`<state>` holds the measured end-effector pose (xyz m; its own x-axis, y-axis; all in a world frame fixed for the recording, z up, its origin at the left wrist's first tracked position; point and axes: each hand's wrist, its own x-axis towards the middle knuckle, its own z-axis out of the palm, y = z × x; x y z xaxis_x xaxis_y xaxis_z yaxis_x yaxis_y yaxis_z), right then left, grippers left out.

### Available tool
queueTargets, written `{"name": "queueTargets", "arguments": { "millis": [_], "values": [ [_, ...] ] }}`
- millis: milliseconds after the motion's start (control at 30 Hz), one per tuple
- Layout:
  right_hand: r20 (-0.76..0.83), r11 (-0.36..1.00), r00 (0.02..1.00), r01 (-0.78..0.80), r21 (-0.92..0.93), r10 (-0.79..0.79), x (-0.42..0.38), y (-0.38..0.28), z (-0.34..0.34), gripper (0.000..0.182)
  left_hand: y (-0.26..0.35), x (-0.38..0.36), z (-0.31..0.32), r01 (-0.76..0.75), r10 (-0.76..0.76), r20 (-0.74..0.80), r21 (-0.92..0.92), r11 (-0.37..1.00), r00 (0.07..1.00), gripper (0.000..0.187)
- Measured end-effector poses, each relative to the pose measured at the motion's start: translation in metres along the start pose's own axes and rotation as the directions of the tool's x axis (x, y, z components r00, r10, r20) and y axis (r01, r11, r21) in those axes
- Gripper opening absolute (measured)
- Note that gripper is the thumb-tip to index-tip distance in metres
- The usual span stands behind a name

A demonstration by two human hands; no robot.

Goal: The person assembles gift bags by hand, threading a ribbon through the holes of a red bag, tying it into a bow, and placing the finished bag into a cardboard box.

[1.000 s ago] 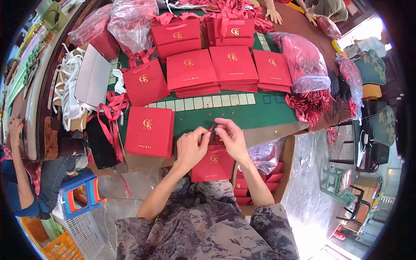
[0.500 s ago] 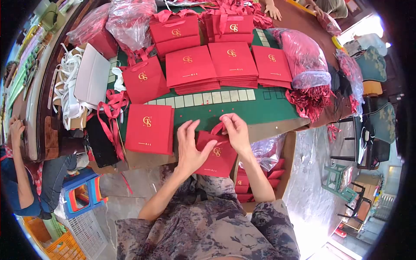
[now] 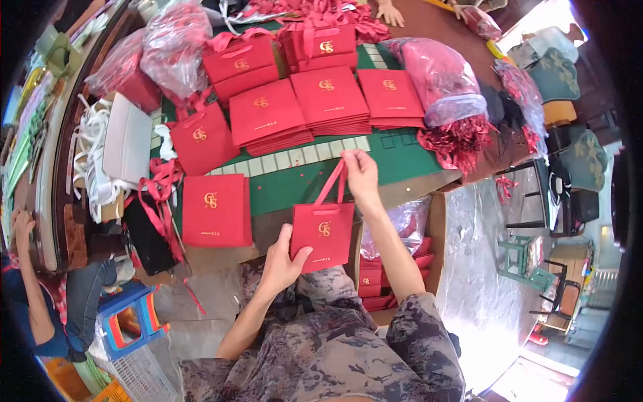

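A small red gift bag (image 3: 323,236) with gold lettering hangs upright in front of me, near the table's front edge. My left hand (image 3: 281,262) grips its left side, the thumb lying on the front and the other fingers behind. Pinched in my right hand (image 3: 360,173) is the top of the bag's red ribbon handle (image 3: 330,182), pulled up taut into a loop. Left of them a stack of flat red bags (image 3: 216,211) lies on the table corner. More stacked red bags (image 3: 271,117) stand in a row behind.
A plastic bag of red ribbons (image 3: 445,80) lies at the right. White ribbons (image 3: 94,154) spill from a box at the left. An open carton (image 3: 435,234) with red bags stands below the table edge. Other people's hands show at far left (image 3: 23,228) and top (image 3: 390,13).
My right hand has risen, drawing the ribbon handle up into a tall loop. My left hand has moved from above the bag to its left side and now grips it.
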<state>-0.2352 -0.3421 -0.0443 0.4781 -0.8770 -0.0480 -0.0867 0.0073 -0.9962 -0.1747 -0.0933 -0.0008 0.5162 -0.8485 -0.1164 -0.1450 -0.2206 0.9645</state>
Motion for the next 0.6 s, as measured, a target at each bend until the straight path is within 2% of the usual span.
{"name": "queueTargets", "arguments": {
  "millis": [33, 67, 100, 167, 233, 267, 300, 333, 367, 433, 500, 567, 600],
  "values": [
    [-0.013, 0.999, 1.000, 0.021, -0.029, -0.021, 0.001, -0.002, 0.001, 0.021, 0.001, 0.001, 0.000, 0.014, -0.014, 0.007, 0.026, 1.000, 1.000, 0.035],
    [-0.041, 0.998, 0.997, 0.059, 0.001, -0.059, -0.001, -0.003, 0.004, 0.022, -0.004, 0.002, 0.001, 0.014, -0.014, 0.011, -0.032, 0.999, 1.000, 0.035],
    [-0.038, 0.984, 0.987, 0.150, -0.098, -0.154, 0.004, 0.012, 0.002, 0.024, 0.002, 0.003, -0.001, 0.008, -0.008, -0.002, 0.020, 1.000, 1.000, 0.037],
    [0.100, 0.988, 0.995, 0.043, -0.147, -0.028, -0.001, -0.007, -0.009, 0.027, -0.015, 0.004, -0.001, 0.013, -0.002, 0.043, -0.247, 0.969, 0.999, 0.039],
    [0.009, 0.985, 0.997, 0.077, -0.155, -0.076, -0.003, -0.008, -0.025, 0.027, -0.014, 0.007, -0.016, 0.043, -0.038, 0.034, -0.181, 0.983, 0.999, 0.038],
    [-0.055, 0.982, 0.992, 0.104, -0.159, -0.113, -0.003, -0.008, -0.032, 0.027, -0.006, 0.007, -0.022, 0.128, -0.134, -0.001, -0.289, 0.949, 0.991, 0.034],
    [-0.110, 0.982, 0.990, 0.068, -0.176, -0.089, -0.003, -0.015, -0.045, 0.024, 0.004, 0.010, -0.029, 0.101, -0.125, -0.083, -0.249, 0.963, 0.989, 0.029],
    [-0.157, 0.898, 0.945, 0.207, -0.389, -0.286, 0.001, -0.012, -0.063, 0.023, 0.006, 0.013, -0.038, 0.038, -0.064, -0.138, -0.188, 0.981, 0.988, 0.029],
    [-0.157, 0.750, 0.865, 0.306, -0.587, -0.477, 0.005, -0.006, -0.081, 0.022, 0.008, 0.016, -0.046, -0.023, -0.001, -0.190, -0.124, 0.992, 0.982, 0.029],
    [-0.285, 0.745, 0.819, 0.235, -0.624, -0.497, 0.014, -0.006, -0.108, 0.023, 0.019, 0.021, -0.055, -0.062, 0.038, -0.212, -0.109, 0.992, 0.976, 0.028],
    [-0.271, 0.525, 0.672, 0.205, -0.826, -0.689, 0.033, -0.003, -0.143, 0.024, 0.032, 0.025, -0.058, -0.099, 0.074, -0.238, -0.093, 0.991, 0.968, 0.028],
    [-0.279, 0.517, 0.668, 0.185, -0.836, -0.690, 0.045, -0.004, -0.156, 0.026, 0.043, 0.026, -0.060, -0.094, 0.079, -0.280, -0.039, 0.995, 0.957, 0.029],
    [-0.267, 0.484, 0.669, 0.157, -0.861, -0.693, 0.050, -0.004, -0.159, 0.024, 0.037, 0.027, -0.056, -0.129, 0.127, -0.373, 0.021, 0.991, 0.919, 0.027]
  ]
}}
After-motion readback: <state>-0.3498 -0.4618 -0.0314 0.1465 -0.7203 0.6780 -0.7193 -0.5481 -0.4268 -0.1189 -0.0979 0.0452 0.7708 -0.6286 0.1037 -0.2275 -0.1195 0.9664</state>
